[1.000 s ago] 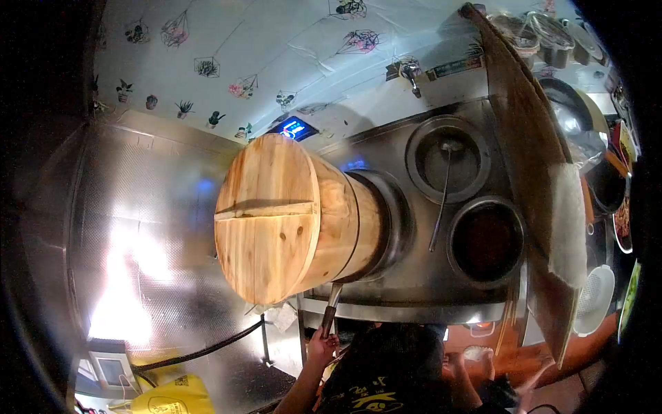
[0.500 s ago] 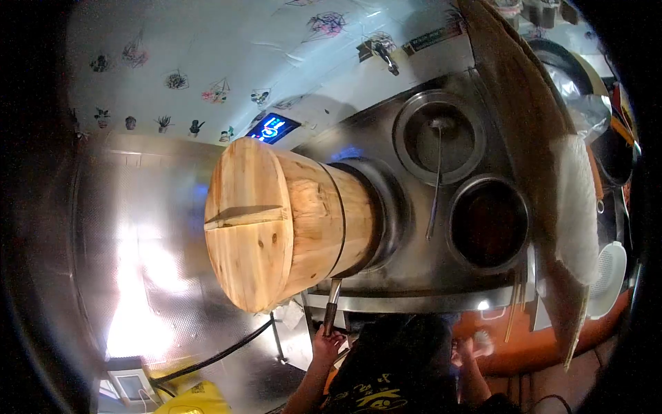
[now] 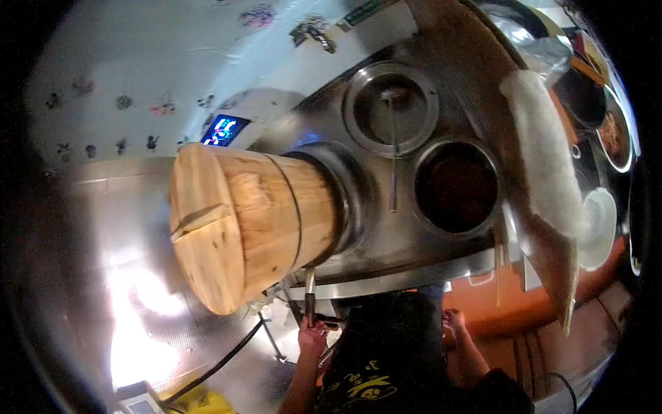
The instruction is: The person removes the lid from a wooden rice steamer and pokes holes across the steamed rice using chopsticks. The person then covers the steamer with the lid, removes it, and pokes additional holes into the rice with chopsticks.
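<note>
My left hand is closed round the lower end of a dark handle that sticks out from beneath a wooden steamer barrel. The lidded barrel sits in a dark metal pan on the steel stove top. To the right of the dark apron, my right hand hangs low near the counter's front edge. Its fingers are small and blurred, so whether they hold anything cannot be made out.
A steel pot with a long ladle stands behind a pot of dark contents. A brown board with a white cloth divides off a white strainer and bowls. A lit display is on the wall.
The view has turned and shifted, so the barrel and pots appear further left. My right hand has come in beside the apron. My left hand stays at the handle.
</note>
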A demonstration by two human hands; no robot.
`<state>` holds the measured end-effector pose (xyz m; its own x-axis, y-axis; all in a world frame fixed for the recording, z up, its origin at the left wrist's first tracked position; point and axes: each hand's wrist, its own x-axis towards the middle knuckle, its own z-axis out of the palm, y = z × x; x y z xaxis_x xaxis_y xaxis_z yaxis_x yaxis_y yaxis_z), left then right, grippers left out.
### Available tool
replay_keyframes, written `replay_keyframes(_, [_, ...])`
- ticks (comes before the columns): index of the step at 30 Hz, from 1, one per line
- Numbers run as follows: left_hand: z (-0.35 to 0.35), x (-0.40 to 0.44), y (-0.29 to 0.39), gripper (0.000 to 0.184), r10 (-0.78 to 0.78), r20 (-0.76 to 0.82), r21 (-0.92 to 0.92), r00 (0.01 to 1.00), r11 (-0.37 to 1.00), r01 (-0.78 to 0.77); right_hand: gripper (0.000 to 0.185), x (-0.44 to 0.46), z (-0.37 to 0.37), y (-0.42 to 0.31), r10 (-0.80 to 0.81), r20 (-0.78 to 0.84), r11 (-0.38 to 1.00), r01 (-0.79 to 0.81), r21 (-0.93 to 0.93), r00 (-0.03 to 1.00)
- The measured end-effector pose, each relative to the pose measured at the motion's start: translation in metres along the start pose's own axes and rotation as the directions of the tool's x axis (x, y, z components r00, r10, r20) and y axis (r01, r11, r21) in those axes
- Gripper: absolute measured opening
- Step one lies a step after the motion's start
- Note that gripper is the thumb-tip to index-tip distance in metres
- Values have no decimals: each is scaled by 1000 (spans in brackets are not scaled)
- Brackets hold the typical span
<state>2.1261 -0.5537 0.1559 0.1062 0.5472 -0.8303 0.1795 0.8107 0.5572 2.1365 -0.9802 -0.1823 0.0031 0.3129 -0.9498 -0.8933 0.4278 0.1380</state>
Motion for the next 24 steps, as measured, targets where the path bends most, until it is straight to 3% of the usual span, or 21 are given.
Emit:
replay_keyframes(1, [0, 0, 1, 31, -19, 58, -10, 998, 1000, 19, 13, 11, -7, 6, -2, 81, 983, -13, 182, 997])
replay_keyframes(3, [4, -2, 1, 33, -8, -47, 20, 999, 1000, 9, 26, 18, -16, 9, -23, 68, 970, 39, -239, 997])
replay_keyframes(6, [-3, 2, 2, 35, 17, 48, 46, 999, 999, -19, 19, -3, 1, 3, -123, 7, 938, 118, -325, 992])
replay_keyframes(9, [-2, 0, 2, 35, 24, 106, 59, 994, 998, -31, 12, -9, -1, -4, -70, 52, 996, 73, -58, 996])
replay_keyframes(12, [-8, 7, 0, 38, 46, 101, 44, 994, 998, -50, 15, 0, -2, 1, -273, 20, 915, 266, -303, 962])
replay_keyframes(15, [1, -6, 5, 40, -5, 178, 24, 984, 1000, 1, 31, -2, -10, -12, -226, 173, 943, 260, -207, 959])
replay_keyframes(19, [-22, 19, 1, 43, -31, 230, -70, 973, 996, 48, 36, 27, -22, -30, -292, 242, 785, 377, -492, 925])
replay_keyframes(20, [-25, 20, -4, 44, 58, 257, -65, 965, 997, -43, 37, -7, 7, -48, -252, 419, 417, 488, -767, 873])
replay_keyframes(21, [-31, 25, -5, 45, 54, 292, -87, 955, 996, -30, 37, -65, 57, -70, -200, 586, -256, 536, -805, 785])
replay_keyframes(22, [-39, 31, -5, 45, 46, 330, -108, 943, 994, -11, 38, -128, 112, -92, -142, 726, -664, 480, -574, 672])
replay_keyframes(24, [-53, 36, -9, 45, 51, 361, -155, 931, 988, 6, 31, -274, 257, -103, -304, 822, -739, 425, -522, 482])
